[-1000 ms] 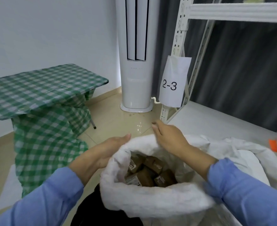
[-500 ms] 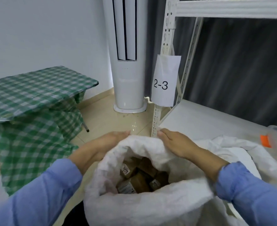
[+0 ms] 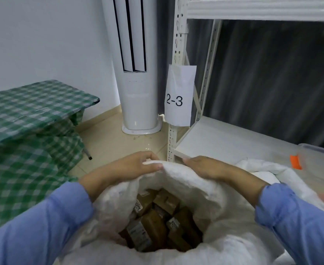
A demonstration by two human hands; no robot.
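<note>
White woven sack [image 3: 176,255] fills the bottom centre of the frame, mouth open and rim rolled outward. Inside, low in the opening, a heap of small brown boxes [image 3: 155,224], some with white labels. Blue sleeves come in from the lower left [image 3: 42,226] and lower right [image 3: 300,222]. Left hand [image 3: 130,167] at the far rim of the sack, left of centre: fingers curled, thumb on top, pinching the edge of the fabric. Right hand [image 3: 205,167] just beside it on the same rim, palm down, fingers bent over the far side; thumb hidden, so cannot tell whether it grips or only rests there. Sack leans onto the low white shelf board [image 3: 224,142] at right. At the right edge, on that board, a clear plastic tub [image 3: 319,155] with an orange clip [image 3: 295,162]. Beige tiled floor [image 3: 115,142] beyond the hands. Left of frame, a table [image 3: 33,108] under a green checked cloth. Centre, the rack's white upright post [image 3: 177,44] with a paper sign [image 3: 179,96] reading "2-3". Behind it a tall white air conditioner [image 3: 136,83]; dark curtain [image 3: 272,83] at upper right.
</note>
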